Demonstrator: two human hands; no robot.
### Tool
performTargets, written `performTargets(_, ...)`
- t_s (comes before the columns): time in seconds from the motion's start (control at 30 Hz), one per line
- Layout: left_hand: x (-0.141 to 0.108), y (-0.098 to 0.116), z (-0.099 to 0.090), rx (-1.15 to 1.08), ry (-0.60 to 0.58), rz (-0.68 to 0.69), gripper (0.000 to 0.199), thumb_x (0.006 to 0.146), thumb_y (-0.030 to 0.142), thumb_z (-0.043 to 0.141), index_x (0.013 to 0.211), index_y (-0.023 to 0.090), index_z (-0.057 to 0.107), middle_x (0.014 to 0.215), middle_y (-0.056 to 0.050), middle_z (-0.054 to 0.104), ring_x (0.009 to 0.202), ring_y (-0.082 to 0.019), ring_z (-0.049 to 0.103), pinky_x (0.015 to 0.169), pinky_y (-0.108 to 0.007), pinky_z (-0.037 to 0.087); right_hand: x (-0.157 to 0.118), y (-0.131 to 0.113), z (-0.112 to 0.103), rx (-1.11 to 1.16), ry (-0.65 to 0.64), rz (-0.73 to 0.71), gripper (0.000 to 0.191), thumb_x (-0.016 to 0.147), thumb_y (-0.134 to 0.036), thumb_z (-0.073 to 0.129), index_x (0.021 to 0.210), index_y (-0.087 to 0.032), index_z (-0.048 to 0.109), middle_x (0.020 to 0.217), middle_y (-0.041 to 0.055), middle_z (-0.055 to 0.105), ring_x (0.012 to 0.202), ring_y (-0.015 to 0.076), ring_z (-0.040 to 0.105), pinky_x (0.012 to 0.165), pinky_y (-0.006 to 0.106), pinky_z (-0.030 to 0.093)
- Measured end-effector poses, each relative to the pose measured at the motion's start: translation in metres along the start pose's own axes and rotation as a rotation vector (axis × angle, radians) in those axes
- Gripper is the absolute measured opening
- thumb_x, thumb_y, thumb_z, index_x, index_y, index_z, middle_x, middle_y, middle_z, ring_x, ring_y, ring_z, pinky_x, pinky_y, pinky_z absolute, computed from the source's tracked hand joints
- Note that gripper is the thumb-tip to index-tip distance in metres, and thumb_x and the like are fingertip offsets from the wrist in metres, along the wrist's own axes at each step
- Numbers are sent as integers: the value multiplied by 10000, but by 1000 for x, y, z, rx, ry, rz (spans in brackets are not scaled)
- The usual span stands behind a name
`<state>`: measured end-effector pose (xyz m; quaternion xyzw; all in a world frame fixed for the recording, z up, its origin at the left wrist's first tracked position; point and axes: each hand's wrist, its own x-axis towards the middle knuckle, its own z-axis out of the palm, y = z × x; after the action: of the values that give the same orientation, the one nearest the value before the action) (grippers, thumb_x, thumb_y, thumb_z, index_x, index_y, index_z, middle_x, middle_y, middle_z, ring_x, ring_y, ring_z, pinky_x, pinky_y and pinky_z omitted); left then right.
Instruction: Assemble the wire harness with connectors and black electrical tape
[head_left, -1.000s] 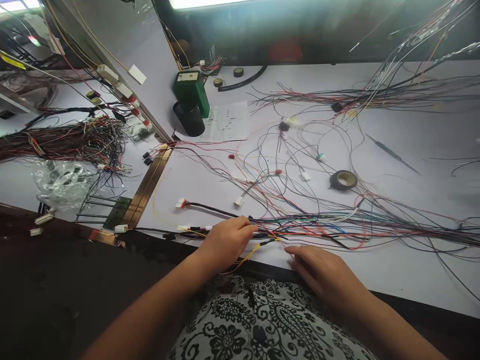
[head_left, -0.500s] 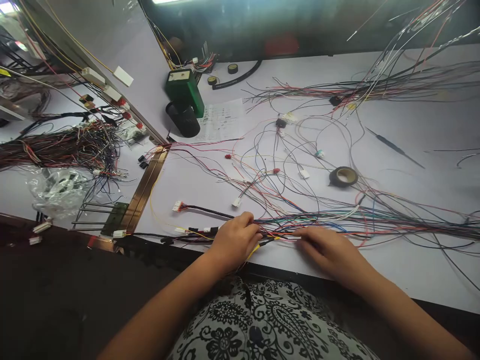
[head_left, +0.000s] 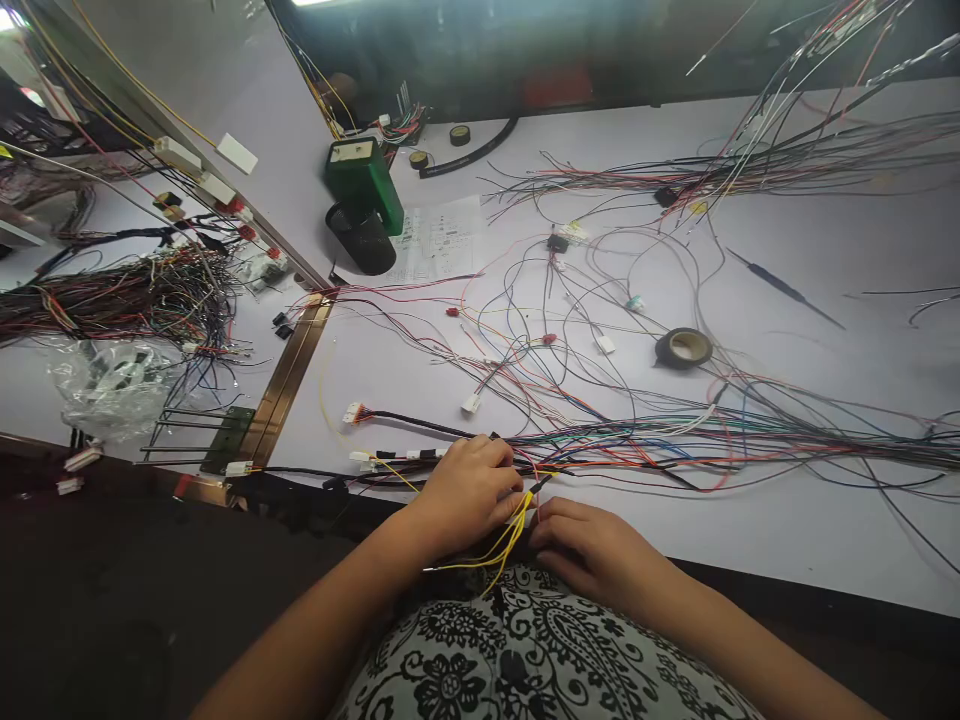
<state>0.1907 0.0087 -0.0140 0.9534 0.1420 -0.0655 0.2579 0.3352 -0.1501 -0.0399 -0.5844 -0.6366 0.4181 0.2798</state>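
Note:
My left hand (head_left: 471, 492) is closed over the wire bundle (head_left: 600, 440) near the table's front edge, its fingers wrapped on the wires. My right hand (head_left: 589, 540) has come to the edge just right of it, with curled fingertips pinching a thin pink wire (head_left: 537, 478) that bends down out of the bundle. Between the hands, a group of yellow wires (head_left: 517, 530) with a black-taped end hangs over the edge. Left of my left hand lie black-sleeved branches, one ending in a white connector (head_left: 354, 413), another in a white connector (head_left: 240, 468).
A black tape roll (head_left: 683, 348) and a blue tweezer-like tool (head_left: 784, 283) lie on the right. Further back stand a green box (head_left: 365, 180) and a black mesh cup (head_left: 360, 240) by a printed sheet (head_left: 442, 240). A metal strip (head_left: 289, 385) crosses the left.
My right hand has moved left and toward me, drawing the pink wire down from the bundle. The yellow wires now show hanging over the edge. My left hand has stayed nearly in place.

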Motion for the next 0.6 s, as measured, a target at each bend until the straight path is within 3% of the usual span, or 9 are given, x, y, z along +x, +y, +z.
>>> performTargets(0.2,-1,-4,-2,-158,-1,-41,234,873,386,556,982,274,730,1063,-48,589,1026,-231,502,907,-407,395,7,-6,-3,-57,-57,-96,218,852,-206,584,1054,-274,631,1158,39,597,1031,182,580,858,301,492)
performTargets(0.43,1,-5,-9,-296,-61,-59,170,782,301,649,928,298,735,1121,-25,585,1085,-237,502,965,-424,383,12,-5,5,-163,14,-119,197,880,-174,527,981,-273,664,1033,15,656,884,163,625,735,252,504)
performTargets(0.53,3,-3,-10,-351,-5,-126,125,791,200,579,828,234,693,1040,-23,614,1031,-210,537,943,-397,406,11,-7,0,-163,-27,-137,174,886,-203,536,992,-274,655,1026,15,662,877,158,623,726,248,491)
performTargets(0.6,2,-4,-11,-384,69,-188,142,827,168,502,839,209,638,971,-27,631,933,-184,571,855,-354,453,8,-8,-7,-193,-51,-114,162,898,-219,523,996,-267,643,895,4,674,776,148,620,672,250,474)
